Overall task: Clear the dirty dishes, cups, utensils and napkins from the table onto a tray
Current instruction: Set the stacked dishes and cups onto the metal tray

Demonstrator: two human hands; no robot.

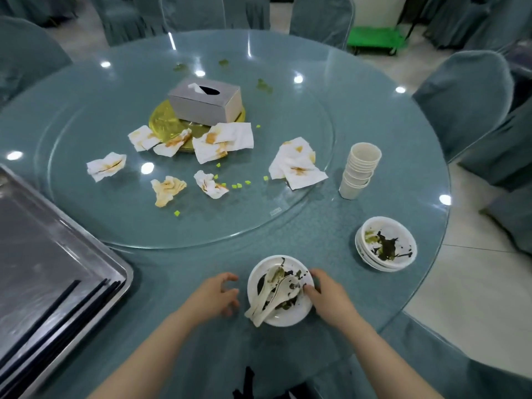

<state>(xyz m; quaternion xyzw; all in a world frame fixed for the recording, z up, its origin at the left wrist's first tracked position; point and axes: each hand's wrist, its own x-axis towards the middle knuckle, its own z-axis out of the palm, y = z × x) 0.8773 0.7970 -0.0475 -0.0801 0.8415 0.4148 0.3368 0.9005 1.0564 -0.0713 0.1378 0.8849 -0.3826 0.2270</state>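
A dirty white plate (290, 315) with white spoons (272, 300) lies at the table's near edge. My right hand (328, 295) grips its right rim, thumb over the edge. My left hand (214, 295) hovers just left of the plate, fingers loosely curled, holding nothing. A stack of dirty bowls (387, 244) sits to the right, and a stack of paper cups (359, 171) behind it. Several stained napkins (223, 141) lie on the glass turntable (161, 228). The steel tray (43, 254) at left holds black chopsticks (66, 312).
A grey tissue box (205, 100) stands on a gold disc at the turntable's centre. Small green food bits are scattered on the glass. Covered chairs ring the round table (408, 156). A green cart (377, 40) stands on the floor at the back right.
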